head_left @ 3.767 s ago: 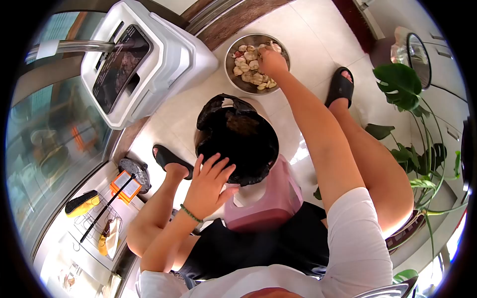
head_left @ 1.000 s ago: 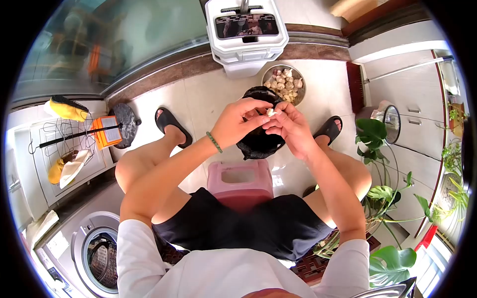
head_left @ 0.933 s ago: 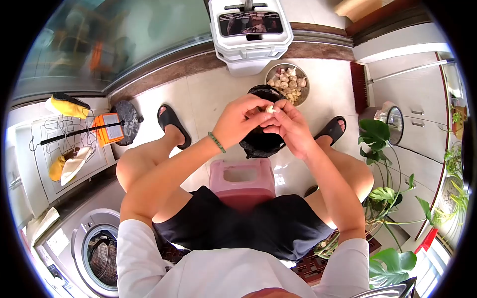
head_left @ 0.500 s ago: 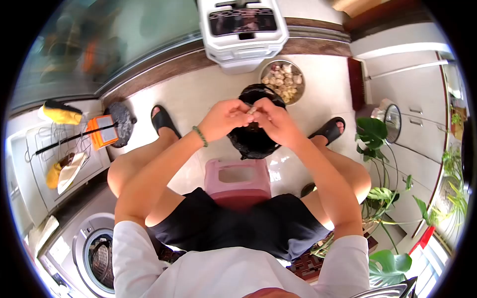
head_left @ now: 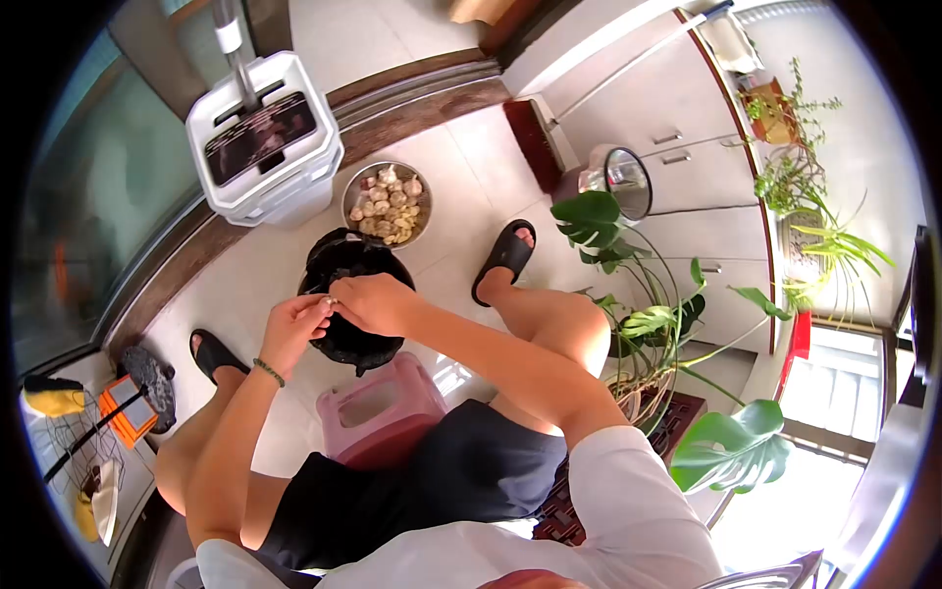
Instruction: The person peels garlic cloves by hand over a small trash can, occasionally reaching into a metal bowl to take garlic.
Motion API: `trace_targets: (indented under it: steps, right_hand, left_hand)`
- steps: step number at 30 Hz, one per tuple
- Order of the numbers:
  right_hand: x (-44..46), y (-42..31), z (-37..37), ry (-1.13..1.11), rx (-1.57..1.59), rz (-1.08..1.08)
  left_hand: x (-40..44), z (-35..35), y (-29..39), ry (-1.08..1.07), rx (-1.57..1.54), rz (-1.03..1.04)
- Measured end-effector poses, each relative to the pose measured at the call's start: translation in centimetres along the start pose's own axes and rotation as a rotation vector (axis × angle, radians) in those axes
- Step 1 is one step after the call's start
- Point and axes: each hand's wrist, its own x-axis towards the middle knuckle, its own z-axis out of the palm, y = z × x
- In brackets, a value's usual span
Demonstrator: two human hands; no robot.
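Observation:
My left hand (head_left: 292,332), with a green beaded bracelet at its wrist, pinches a small pale garlic clove (head_left: 332,302) between closed fingertips. My right hand (head_left: 375,302) meets it there, fingers closed on the same clove. Most of the clove is hidden by the fingers. Directly beneath both hands stands a round bin lined with a black plastic bag (head_left: 355,346); its contents are too dark to make out. Just beyond it, a metal bowl (head_left: 429,218) on the floor holds garlic bulbs (head_left: 378,196) and loose cloves (head_left: 396,230).
A pink plastic stool (head_left: 428,385) is between my legs. The white mop bucket (head_left: 319,182) stands at a glass door's sill. To the right are a leafy potted plant (head_left: 653,319) and white cabinets (head_left: 628,93); an orange dustpan-like item (head_left: 128,410) lies far left.
My view has turned to the right, so the bin, bowl and bucket appear farther left. Both hands stay together over the bin with the clove between their fingertips.

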Motion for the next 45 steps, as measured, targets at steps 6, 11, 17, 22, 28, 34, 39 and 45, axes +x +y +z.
trace_targets:
  steps: [6, 11, 17, 22, 28, 34, 39, 45]
  right_hand:
    - [-0.5, -0.2, 0.7, 0.028, -0.028, 0.069]
    - [-0.6, -0.4, 0.1, -0.024, 0.001, 0.136]
    - [-1.0, 1.6, 1.1, -0.056, 0.06, 0.128]
    - [-1.2, 1.7, 1.2, -0.087, 0.06, 0.192]
    - [-2.2, 2.3, 1.8, -0.081, -0.089, 0.133]
    - [-2.7, 1.5, 2.3, -0.11, -0.066, 0.08]
    - [-2.9, 1.3, 2.5, -0.06, 0.066, 0.078]
    - [-2.5, 0.9, 1.5, 0.071, 0.282, 0.298]
  left_hand:
    - [0.8, 0.8, -1.7, 0.055, -0.029, 0.029]
    - [1.0, 1.6, -2.4, 0.1, -0.129, 0.006]
    - [1.3, 2.1, -1.5, 0.084, -0.092, -0.04]
    - [1.8, 2.4, -2.4, 0.13, -0.05, 0.035]
    - [1.7, 2.9, -1.8, 0.131, -0.056, -0.036]
    - [1.1, 2.9, -1.4, 0.062, 0.117, -0.131]
    - [1.8, 1.9, -2.9, -0.066, 0.045, -0.056]
    - [1.4, 1.6, -1.8, -0.129, -0.057, -0.013]
